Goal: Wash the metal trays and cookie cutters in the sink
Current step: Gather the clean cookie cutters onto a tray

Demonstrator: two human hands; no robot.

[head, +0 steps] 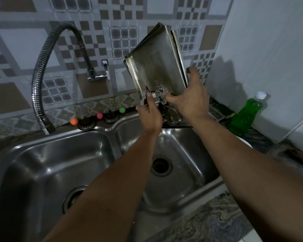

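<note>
Far left: flexible faucet hose arching down over the double sink. Along the sink's far rim: three small coloured balls. Centre: left hand, fingers curled and clamped on a cookie cutter. Just right, touching it: flower-shaped cutter, pinched by the right hand, remaining fingers spread apart against the metal trays. Trays stacked upright, leaning on the tiled wall behind the right basin, more cutters at their foot. Far right, on the table: green soap bottle.
</note>
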